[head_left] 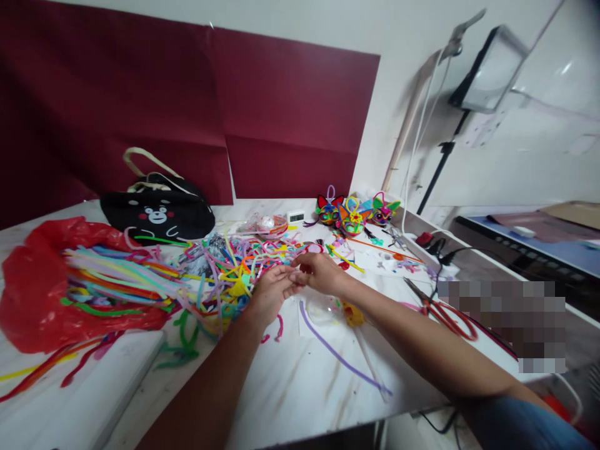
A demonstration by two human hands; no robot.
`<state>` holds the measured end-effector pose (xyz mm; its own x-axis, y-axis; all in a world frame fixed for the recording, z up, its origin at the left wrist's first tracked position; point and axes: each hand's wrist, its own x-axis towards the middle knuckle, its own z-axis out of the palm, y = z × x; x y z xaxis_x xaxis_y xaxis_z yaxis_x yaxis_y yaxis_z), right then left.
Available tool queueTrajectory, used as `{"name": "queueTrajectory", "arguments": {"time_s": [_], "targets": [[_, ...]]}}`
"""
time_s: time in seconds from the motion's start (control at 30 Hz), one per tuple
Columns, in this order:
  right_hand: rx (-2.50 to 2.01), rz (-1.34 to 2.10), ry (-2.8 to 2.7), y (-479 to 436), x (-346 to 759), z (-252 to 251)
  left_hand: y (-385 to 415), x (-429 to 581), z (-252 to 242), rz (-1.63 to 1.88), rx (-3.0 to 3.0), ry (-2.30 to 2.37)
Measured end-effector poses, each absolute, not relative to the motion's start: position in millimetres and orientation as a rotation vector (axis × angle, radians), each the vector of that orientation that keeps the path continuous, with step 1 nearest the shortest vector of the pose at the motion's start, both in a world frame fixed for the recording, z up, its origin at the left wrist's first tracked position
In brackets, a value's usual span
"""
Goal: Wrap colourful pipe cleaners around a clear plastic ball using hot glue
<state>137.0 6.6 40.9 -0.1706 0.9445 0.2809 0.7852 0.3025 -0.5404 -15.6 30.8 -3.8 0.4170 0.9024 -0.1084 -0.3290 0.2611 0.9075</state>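
Observation:
My left hand (pixel 274 290) and my right hand (pixel 321 273) meet over the middle of the table, fingertips pinched together. Whatever lies between their fingers is too small or hidden to make out. Just below them sits a clear plastic ball (pixel 323 310) on a white sheet, with a yellow piece (pixel 352 314) beside it under my right forearm. A purple pipe cleaner (pixel 336 355) curves from there towards the table's front edge, its end by a thin white stick (pixel 372 362). To the left of my hands spreads a heap of colourful pipe cleaners (pixel 239 284).
A red plastic bag (pixel 35 281) holding pipe cleaners lies at left, before a black bag (pixel 157 215) with a bear face. Several finished cat-faced ornaments (pixel 354 215) stand at the back. Red-handled scissors (pixel 450 319) and a power strip (pixel 431 253) are at right.

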Motion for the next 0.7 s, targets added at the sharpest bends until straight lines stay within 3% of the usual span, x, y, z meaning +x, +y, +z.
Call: {"name": "queueTrajectory", "arguments": {"time_s": [0.33, 0.7], "targets": [[-1.662, 0.138, -2.115, -18.9, 161.8, 41.6, 22.4, -10.5, 7.5, 0.741, 1.099, 0.775], [-2.354, -0.152, -1.689, -30.6, 308.7, 46.0, 27.5, -11.0, -2.3, 0.835, 1.567, 0.854]]}}
